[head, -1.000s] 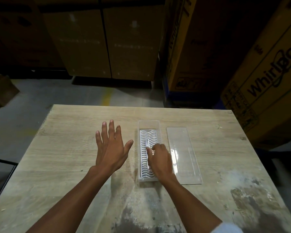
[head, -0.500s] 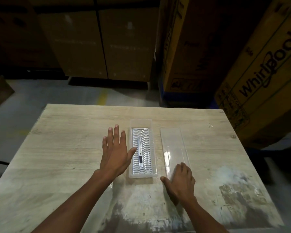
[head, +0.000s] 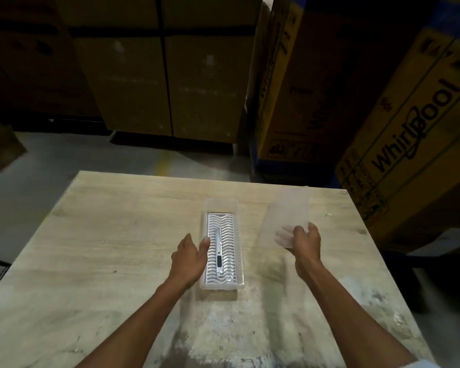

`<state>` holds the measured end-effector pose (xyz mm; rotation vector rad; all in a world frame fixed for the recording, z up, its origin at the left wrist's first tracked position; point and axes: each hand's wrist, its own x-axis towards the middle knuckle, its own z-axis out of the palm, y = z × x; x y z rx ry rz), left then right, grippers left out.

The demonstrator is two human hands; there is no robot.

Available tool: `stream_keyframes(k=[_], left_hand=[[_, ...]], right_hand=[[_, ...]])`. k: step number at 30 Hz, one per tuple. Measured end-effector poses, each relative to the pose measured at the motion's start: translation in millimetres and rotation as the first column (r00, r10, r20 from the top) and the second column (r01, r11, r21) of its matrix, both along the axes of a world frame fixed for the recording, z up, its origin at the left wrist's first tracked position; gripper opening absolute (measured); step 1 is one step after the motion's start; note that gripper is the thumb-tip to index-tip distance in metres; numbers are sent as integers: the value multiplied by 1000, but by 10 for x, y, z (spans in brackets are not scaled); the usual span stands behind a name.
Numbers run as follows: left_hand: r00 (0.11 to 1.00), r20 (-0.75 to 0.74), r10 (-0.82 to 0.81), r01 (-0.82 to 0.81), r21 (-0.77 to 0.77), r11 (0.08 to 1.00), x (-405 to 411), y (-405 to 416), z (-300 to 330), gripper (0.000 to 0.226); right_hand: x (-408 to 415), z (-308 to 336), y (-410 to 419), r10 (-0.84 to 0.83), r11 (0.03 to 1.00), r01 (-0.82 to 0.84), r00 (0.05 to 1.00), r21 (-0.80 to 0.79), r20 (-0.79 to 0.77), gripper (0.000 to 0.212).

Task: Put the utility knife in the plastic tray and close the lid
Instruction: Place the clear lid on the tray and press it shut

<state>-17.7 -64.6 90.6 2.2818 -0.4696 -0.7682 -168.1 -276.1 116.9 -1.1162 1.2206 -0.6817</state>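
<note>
Fingers (head: 299, 231) of right hand (head: 307, 247) gripped the clear lid (head: 287, 213), newly lifted off the table (head: 117, 235), right of plastic tray (head: 222, 286). Left hand (head: 189, 257), loosely spread, steadied tray's left wall. Utility knife (head: 218, 252) lay inside; only closing remained.

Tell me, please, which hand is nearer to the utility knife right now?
Left. The left hand rests against the tray beside the utility knife; the right hand holds the lid off to the tray's right.

Right hand (head: 306, 244) holds lid (head: 288, 216) — utility knife (head: 219, 251) in tray (head: 221, 285).
</note>
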Motion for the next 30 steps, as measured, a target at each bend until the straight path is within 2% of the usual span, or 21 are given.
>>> stream_keyframes(k=[2, 4, 6, 9, 13, 19, 30], left_hand=[[975, -199, 104, -119, -65, 991, -34, -22, 42, 92], [904, -396, 160, -210, -85, 974, -66, -38, 146, 90], [805, -563, 185, -300, -118, 947, -106, -57, 240, 82], [704, -691, 164, -355, -143, 924, -146, -56, 299, 75], [667, -721, 187, -394, -129, 910, -118, -51, 142, 71], [674, -715, 187, -402, -142, 905, -134, -83, 113, 73], [714, -677, 177, -370, -151, 917, -138, -98, 41, 64]], right_hand=[[167, 80, 44, 7, 984, -43, 979, 173, 206, 48], [309, 147, 221, 36, 953, -126, 950, 276, 310, 35], [415, 174, 407, 49, 932, -166, 938, 322, 342, 23], [519, 101, 562, 131, 921, -223, 949, 319, 286, 26], [530, 13, 641, 235, 912, -294, 946, 288, 221, 51], [404, -61, 755, 315, 904, -339, 940, 260, 130, 60], [467, -73, 887, 352, 886, -380, 925, 267, 145, 67]])
